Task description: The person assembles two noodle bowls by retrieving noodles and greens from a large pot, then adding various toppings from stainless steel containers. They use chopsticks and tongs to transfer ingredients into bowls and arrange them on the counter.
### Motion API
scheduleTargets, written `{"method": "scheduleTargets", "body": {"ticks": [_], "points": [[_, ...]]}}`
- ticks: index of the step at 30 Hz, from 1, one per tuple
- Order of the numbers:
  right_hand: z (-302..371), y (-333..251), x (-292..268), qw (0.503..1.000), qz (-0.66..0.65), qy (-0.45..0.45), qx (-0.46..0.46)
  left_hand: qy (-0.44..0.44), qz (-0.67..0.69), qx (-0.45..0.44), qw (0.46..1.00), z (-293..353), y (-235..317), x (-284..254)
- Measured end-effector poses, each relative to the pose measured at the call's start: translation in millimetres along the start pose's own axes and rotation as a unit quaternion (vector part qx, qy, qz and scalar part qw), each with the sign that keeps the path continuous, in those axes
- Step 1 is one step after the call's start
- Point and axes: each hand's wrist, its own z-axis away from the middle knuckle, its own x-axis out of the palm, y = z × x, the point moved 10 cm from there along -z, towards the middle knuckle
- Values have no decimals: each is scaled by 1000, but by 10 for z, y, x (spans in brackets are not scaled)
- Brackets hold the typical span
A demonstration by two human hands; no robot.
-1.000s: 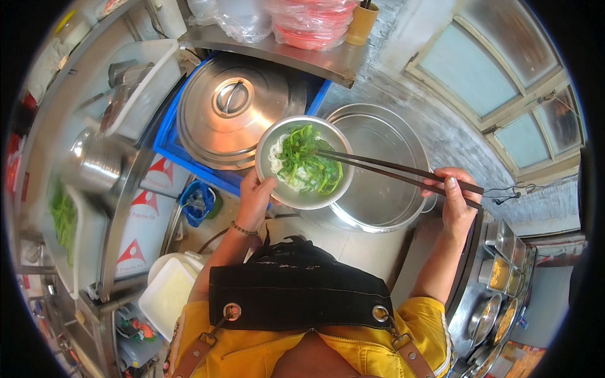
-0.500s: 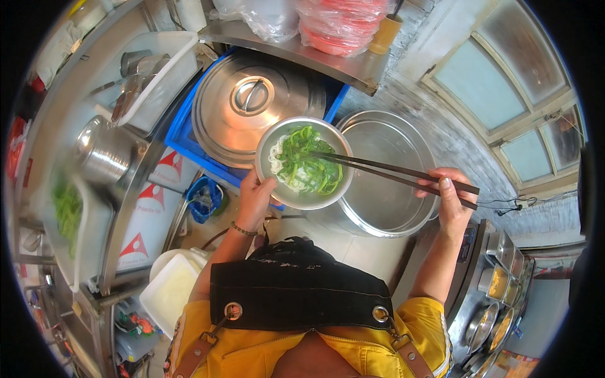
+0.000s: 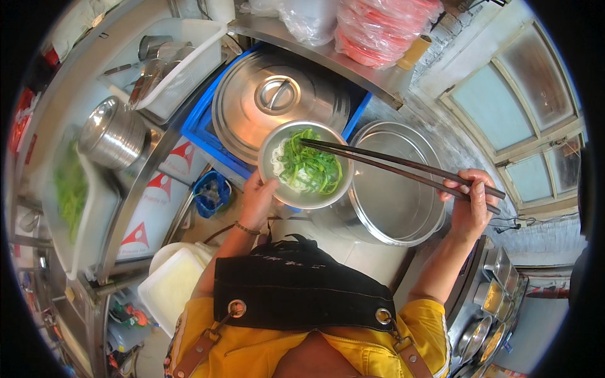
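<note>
Head view
Left hand (image 3: 257, 200): grip closed on the near left rim of a steel bowl (image 3: 309, 201), thumb over the edge
Right hand (image 3: 472, 201): grip narrow, holding a pair of long dark chopsticks (image 3: 409, 167) toward their far right ends
Bowl place: held up beyond the black apron (image 3: 302, 286), with leafy greens (image 3: 315, 165) beside white noodles (image 3: 279, 165) inside
Chopstick tips: at the greens; whether they touch, cannot tell
Past the bowl: round steel lid (image 3: 242, 104), blue crate (image 3: 217, 150) around it
Beneath the chopsticks: open steel pot (image 3: 343, 217)
</note>
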Motion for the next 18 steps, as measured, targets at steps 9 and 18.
{"method": "scheduleTargets", "body": {"ticks": [9, 18], "points": [[-46, 763, 2116, 962, -111, -180, 176, 9, 30, -14, 999, 17, -276, -345], [-168, 678, 2145, 967, -173, -146, 114, 24, 51, -6, 998, 131, -109, -585]]}}
